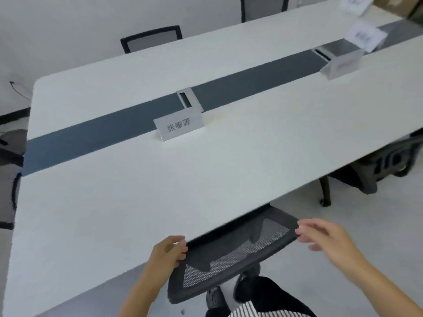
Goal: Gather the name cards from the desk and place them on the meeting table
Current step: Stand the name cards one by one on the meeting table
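Mesh chair back (233,255): left hand (168,250) grips corner; right hand (327,239) slack, fingertips at edge.

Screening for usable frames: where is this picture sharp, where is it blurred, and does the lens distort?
Head view: the near silver name card on the white meeting table is readable; the far name cards at top right are smeared unreadable; the right hand is motion-blurred, the left hand gripping the black mesh chair back sharper; table edges bow, wide-angle.
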Action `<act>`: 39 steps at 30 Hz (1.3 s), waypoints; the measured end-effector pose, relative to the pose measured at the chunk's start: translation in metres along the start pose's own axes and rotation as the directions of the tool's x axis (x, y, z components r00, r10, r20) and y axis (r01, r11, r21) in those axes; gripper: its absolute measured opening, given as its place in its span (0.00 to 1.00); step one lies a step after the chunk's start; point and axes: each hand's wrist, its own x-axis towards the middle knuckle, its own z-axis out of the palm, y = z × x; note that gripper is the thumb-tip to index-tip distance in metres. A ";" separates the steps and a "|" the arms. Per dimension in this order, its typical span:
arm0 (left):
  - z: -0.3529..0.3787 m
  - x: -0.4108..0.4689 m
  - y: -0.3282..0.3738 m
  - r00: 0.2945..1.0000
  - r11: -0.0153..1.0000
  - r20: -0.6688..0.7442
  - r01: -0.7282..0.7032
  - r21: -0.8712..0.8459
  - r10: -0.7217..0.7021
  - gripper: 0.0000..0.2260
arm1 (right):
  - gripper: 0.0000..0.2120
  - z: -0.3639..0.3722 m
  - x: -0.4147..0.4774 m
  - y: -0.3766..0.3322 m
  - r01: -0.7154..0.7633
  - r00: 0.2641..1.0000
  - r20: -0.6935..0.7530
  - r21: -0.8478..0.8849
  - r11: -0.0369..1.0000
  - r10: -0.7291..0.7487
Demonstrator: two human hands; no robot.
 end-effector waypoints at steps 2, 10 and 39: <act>0.016 -0.015 0.000 1.000 0.999 0.005 0.013 -0.048 -0.012 0.07 | 0.06 -0.025 -0.030 0.022 -0.060 0.996 -0.061 0.094 0.994 0.066; 0.114 -0.034 0.075 0.985 0.988 0.112 -0.138 0.067 0.130 0.06 | 0.06 -0.132 -0.099 0.092 -0.120 0.943 -0.249 0.367 0.922 0.221; 0.812 0.021 0.410 0.659 0.808 0.728 -0.525 0.268 0.186 0.08 | 0.07 -0.653 -0.030 0.250 -0.028 0.591 -0.588 0.669 0.743 0.552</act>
